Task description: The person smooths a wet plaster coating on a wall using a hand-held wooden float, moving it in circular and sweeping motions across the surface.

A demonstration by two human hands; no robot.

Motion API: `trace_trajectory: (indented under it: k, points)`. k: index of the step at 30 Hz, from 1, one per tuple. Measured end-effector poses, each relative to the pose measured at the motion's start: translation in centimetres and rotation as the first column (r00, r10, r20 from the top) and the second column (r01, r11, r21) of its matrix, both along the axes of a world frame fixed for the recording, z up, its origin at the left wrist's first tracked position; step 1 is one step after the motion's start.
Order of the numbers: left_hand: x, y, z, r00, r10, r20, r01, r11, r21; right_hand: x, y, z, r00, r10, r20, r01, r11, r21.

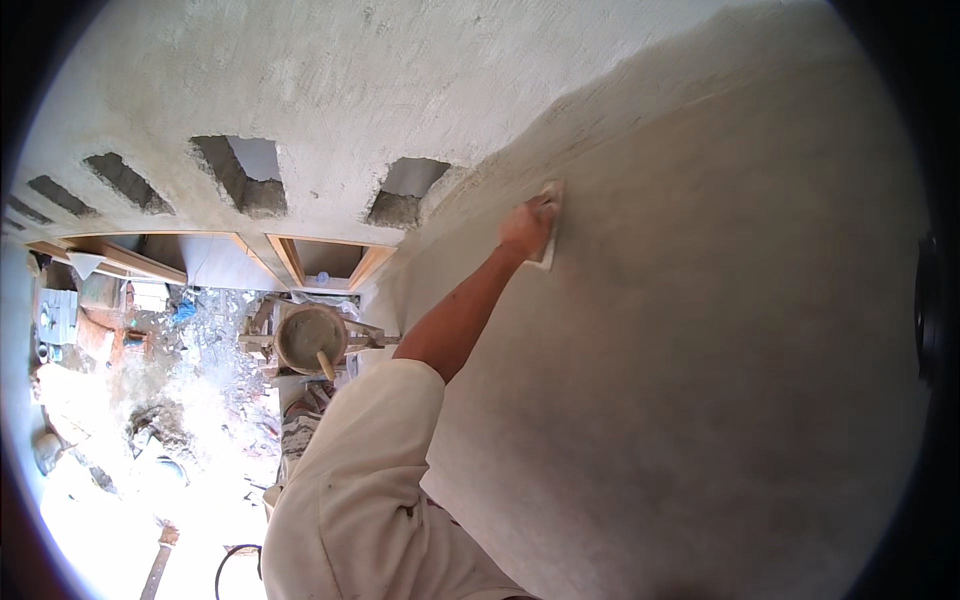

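Observation:
My left hand is closed around a pale, flat plastering float. It presses the float against the smooth grey plaster of the wall on the right. My left arm is stretched up and across, in a light short sleeve. The float's handle is mostly hidden by my fingers. My right hand is out of the picture. Below my forearm, to the left, stands a round tub of grey mortar, with a wooden-looking handle sticking out over its rim.
The tub rests on a wooden stand. Ahead, a rough plastered wall has several square holes, one hole near the corner. Wooden door frames stand beneath. Debris litters the floor, glaringly bright at lower left.

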State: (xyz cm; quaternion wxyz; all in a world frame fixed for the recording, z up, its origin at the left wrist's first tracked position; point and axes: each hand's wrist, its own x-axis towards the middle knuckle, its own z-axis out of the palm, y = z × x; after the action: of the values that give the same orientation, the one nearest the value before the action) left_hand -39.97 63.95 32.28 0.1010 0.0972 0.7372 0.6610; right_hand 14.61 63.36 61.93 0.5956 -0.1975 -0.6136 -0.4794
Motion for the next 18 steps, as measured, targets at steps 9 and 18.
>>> trace_trajectory:
  k: [9,18]
  points:
    - [5.2,-0.1,4.5,0.766,-0.126,-0.631,0.152,0.988,-0.013,-0.4,0.6,-1.2,1.0,-0.013,0.012,0.012,1.0,0.007]
    - [-5.8,0.2,1.7,0.85,-0.213,-0.481,0.173,0.977,-0.128,-2.0,1.3,-1.8,0.997,-0.052,0.062,0.053,0.998,-0.019]
